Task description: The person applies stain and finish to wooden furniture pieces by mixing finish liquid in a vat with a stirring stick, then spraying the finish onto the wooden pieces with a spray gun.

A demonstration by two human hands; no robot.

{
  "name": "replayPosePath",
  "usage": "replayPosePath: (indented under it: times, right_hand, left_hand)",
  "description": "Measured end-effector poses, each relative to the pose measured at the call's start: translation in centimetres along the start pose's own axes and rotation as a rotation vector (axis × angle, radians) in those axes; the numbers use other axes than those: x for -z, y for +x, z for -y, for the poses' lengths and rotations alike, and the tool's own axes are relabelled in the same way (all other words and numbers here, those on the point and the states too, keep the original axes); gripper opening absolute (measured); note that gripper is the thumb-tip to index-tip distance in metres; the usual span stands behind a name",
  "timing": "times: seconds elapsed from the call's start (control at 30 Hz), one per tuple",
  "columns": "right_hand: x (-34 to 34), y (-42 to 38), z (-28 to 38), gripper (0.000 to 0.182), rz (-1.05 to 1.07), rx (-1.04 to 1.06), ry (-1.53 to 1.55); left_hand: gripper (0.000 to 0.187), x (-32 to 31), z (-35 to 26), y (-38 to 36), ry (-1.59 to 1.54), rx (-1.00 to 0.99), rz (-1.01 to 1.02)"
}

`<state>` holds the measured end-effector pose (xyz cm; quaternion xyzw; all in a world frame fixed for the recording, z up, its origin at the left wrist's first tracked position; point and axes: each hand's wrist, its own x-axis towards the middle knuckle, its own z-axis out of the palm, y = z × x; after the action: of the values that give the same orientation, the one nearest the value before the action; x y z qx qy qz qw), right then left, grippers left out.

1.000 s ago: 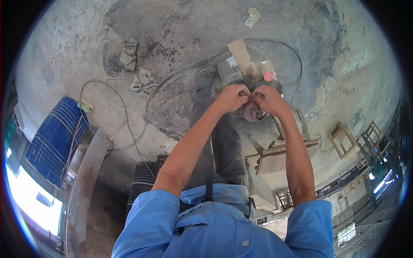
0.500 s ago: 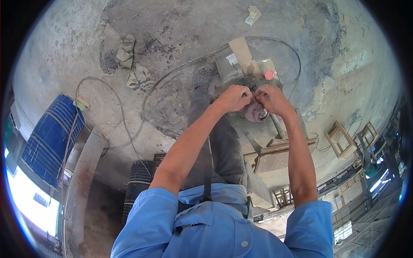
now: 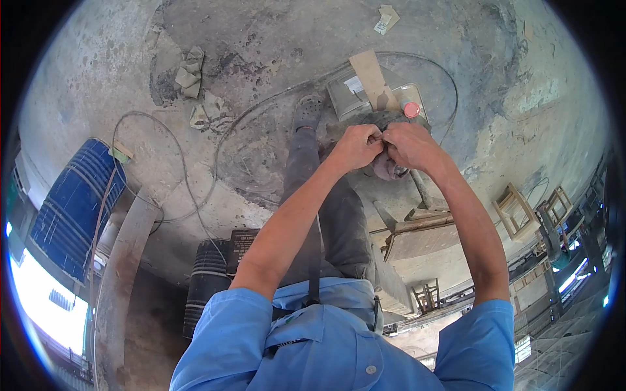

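My left hand and my right hand meet in front of me, fingertips pinched close together. What they pinch is too small and hidden to name. Just below them is a greyish-pink cloth-like bundle, partly covered by my right hand. Beyond the hands lies a flat strip of cardboard across a grey tray or case. A round red lid sits to the right of the strip.
A cable loops over the concrete floor. Blue drums stand at the left and a dark drum nearer me. A wooden stool is below my right forearm, with wooden frames at the right. Crumpled scraps lie upper left.
My right hand has turned and moved slightly left and up, over more of the bundle, and its elbow has swung outward to the right. The left hand has shifted only slightly.
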<state>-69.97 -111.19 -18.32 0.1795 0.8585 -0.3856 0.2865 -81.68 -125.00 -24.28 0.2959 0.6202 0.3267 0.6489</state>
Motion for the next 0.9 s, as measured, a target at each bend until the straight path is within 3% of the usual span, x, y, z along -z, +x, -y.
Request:
replayPosePath:
  times: [0.17,0.37,0.47,0.77,0.9]
  right_hand:
    - [-0.9,-1.7,0.7,0.013,-0.212,-0.171,0.097]
    - [-4.5,-2.8,0.7,0.018,-0.555,-0.460,0.629]
    - [-5.0,-2.5,0.5,0.022,-0.522,-0.561,0.706]
    - [-2.1,-1.8,-1.5,0.013,-0.140,-0.132,0.292]
    - [-0.8,-0.7,-0.7,0.009,0.031,-0.040,0.037]
  left_hand:
    - [0.019,-0.9,0.3,0.1,-0.131,0.101,-0.118]
    - [0.017,-1.3,0.9,0.5,-0.240,0.200,-0.093]
    - [0.016,-0.9,0.5,0.4,-0.287,0.246,-0.042]
    - [0.015,0.3,0.5,-0.1,-0.100,0.048,0.058]
    - [0.015,1.1,-0.5,-0.3,0.022,0.004,0.113]
